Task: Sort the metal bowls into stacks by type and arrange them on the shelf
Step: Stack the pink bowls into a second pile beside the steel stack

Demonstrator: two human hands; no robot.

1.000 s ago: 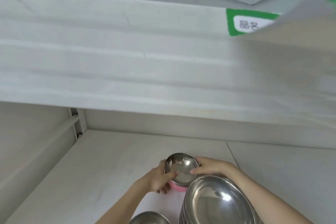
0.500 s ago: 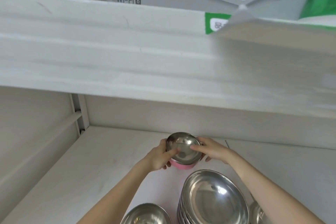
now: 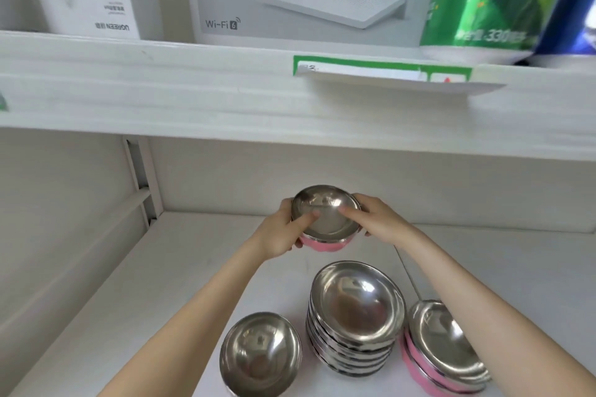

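Left grip point(image 3: 278, 235), right grip point(image 3: 380, 219) clasp one pink bowl point(image 3: 325, 217); two stacks point(image 3: 354, 309), lone bowl point(image 3: 261, 354) nearby.

My right forearm point(image 3: 503, 329) hides the right side of the pink-sided stack point(image 3: 442, 351). Behind the pink-bottomed bowl point(image 3: 325, 219), left hand point(image 3: 280, 232) and right hand point(image 3: 380, 219) fingers vanish. Shelf label point(image 3: 361, 70) print too blurred to read. Blue package point(image 3: 574, 0) runs off the right edge.

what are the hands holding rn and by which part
A pink-sided steel bowl, held by its rim: left hand at the left edge, right hand at the right edge, thumbs lying over the rim inside.
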